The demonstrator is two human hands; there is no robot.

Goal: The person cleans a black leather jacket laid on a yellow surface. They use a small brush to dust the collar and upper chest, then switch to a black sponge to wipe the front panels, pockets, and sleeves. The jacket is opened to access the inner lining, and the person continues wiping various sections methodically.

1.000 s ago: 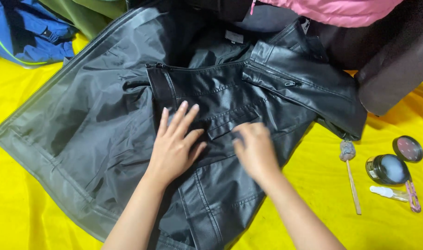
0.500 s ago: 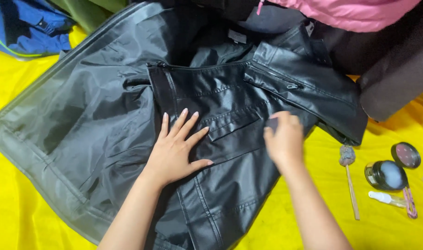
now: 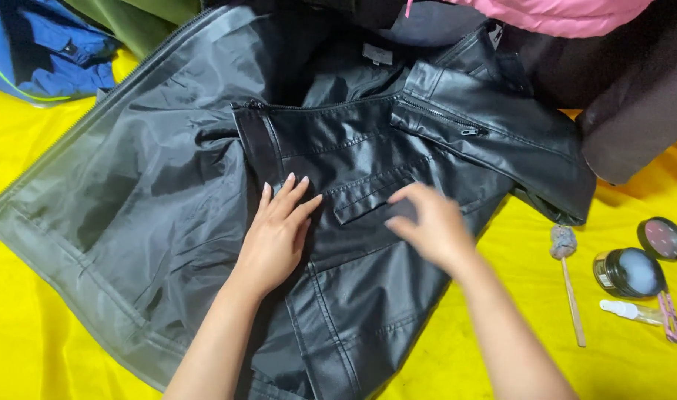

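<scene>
Two hands work mid-frame on a black leather jacket (image 3: 368,192) spread over a yellow sheet (image 3: 27,326): the left hand (image 3: 275,237) lies flat with fingers spread, the right hand (image 3: 431,226) hovers loosely open, gripping nothing. Supple, heavy, slick-looking; seams and hem probably give the surest hold.

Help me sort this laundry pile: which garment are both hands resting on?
The black leather jacket, spread open on the yellow sheet. The blue, green and pink garments lie untouched along the top edge.
</scene>
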